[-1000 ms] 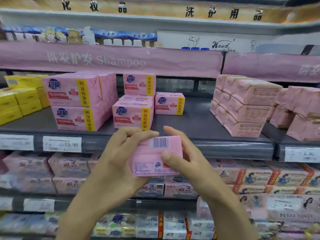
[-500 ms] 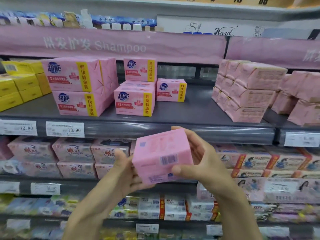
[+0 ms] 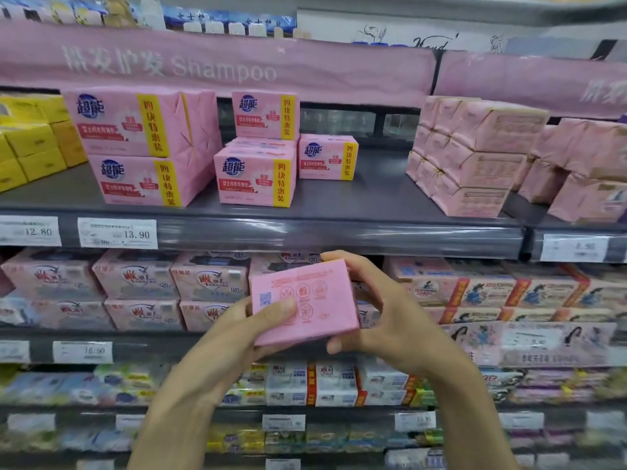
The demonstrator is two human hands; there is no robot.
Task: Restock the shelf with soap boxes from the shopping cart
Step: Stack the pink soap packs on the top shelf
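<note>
I hold one pink soap box (image 3: 305, 301) in front of the shelving, its printed back face toward me. My left hand (image 3: 244, 334) grips its lower left corner, thumb across the face. My right hand (image 3: 380, 320) grips its right side, fingers curled over the top edge and thumb under the bottom. Above it runs the grey shelf (image 3: 339, 228), with matching pink soap boxes (image 3: 254, 178) stacked left of centre and one single box (image 3: 327, 157) behind. The shopping cart is out of view.
Bare shelf surface (image 3: 366, 195) lies between the single box and a stack of plain pink packs (image 3: 471, 157) at the right. Yellow boxes (image 3: 30, 144) sit far left. Price tags (image 3: 117, 233) line the shelf edge. Lower shelves hold packed soap multipacks (image 3: 135, 290).
Both hands turned the box over, from its barcode side to its broad printed back. The box sank from in front of the grey shelf's edge to below it.
</note>
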